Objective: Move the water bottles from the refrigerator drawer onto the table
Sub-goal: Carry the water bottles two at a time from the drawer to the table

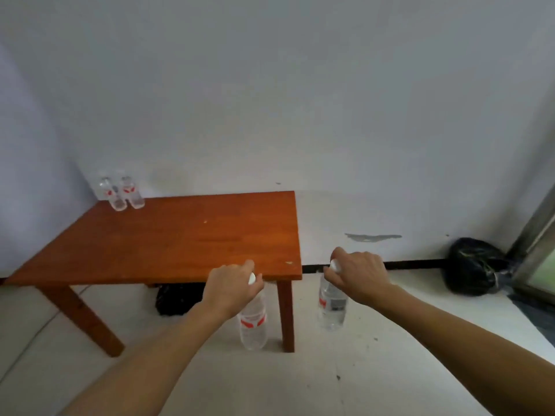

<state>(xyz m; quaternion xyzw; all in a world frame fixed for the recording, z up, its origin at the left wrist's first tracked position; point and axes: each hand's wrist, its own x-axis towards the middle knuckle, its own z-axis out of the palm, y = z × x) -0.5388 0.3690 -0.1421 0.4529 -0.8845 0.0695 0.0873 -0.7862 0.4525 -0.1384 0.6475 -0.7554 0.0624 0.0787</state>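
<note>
A brown wooden table (168, 235) stands against the white wall. Two clear water bottles (121, 193) with red labels stand together at its far left corner. My left hand (231, 288) grips a clear water bottle (253, 322) by its white-capped neck; it hangs upright in front of the table's near right corner, below the top's level. My right hand (357, 274) holds a second water bottle (332, 304) by the neck, hanging right of the table over the floor. The refrigerator drawer is out of view.
A black bag (474, 267) sits on the floor by the wall at the right, beside a door frame (537, 235). Another dark object (177, 298) lies under the table. The table's near right leg (286, 316) stands just behind the left bottle.
</note>
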